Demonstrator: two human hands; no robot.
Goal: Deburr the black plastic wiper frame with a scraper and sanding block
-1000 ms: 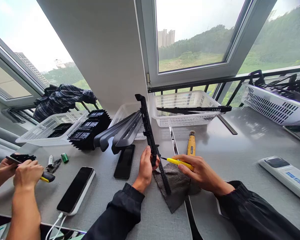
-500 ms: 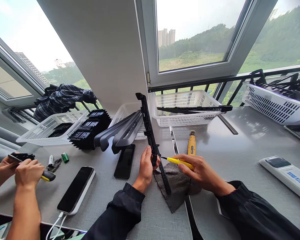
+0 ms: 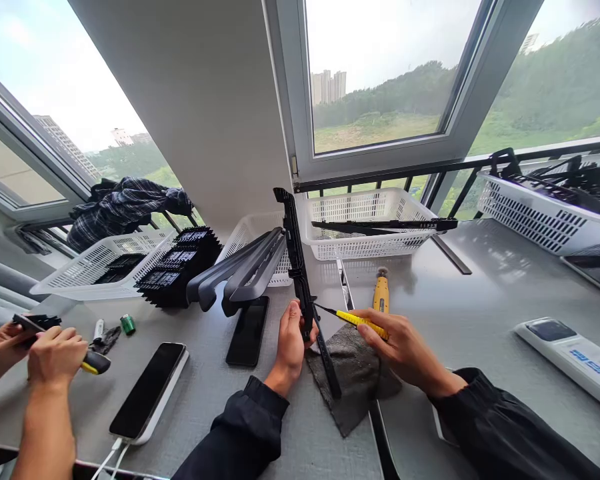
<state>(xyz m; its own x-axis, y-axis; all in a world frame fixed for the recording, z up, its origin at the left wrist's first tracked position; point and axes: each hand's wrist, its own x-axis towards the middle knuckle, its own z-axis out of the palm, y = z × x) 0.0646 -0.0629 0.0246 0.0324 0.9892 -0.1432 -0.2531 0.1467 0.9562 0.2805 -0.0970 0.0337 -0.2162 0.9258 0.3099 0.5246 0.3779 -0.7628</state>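
My left hand (image 3: 292, 337) is closed around the lower end of a long black plastic strip (image 3: 296, 260), which stands tilted upright above the table. In my right hand (image 3: 397, 343) is a slim yellow-handled tool (image 3: 361, 324), gripped between thumb and fingers. Its thin dark tip points left at the strip's edge, just above my left fingers; whether it touches cannot be made out. Another narrow black strip (image 3: 329, 363) lies below my hands on a dark grey cloth (image 3: 353, 373). Behind the right hand lies a yellow rotary tool (image 3: 381, 293).
A white basket (image 3: 370, 250) with black strips stands ahead, beside grey curved parts (image 3: 260, 267). A dark phone (image 3: 249, 333) lies left of my hand, another phone (image 3: 147, 390) farther left. At far left, a co-worker's hands (image 3: 55, 357) hold a black part and a yellow-black tool.
The tool's tip has shifted slightly up and right along the strip's edge. Both hands keep their holds. The whole view has tilted a little, so the background sits lower.
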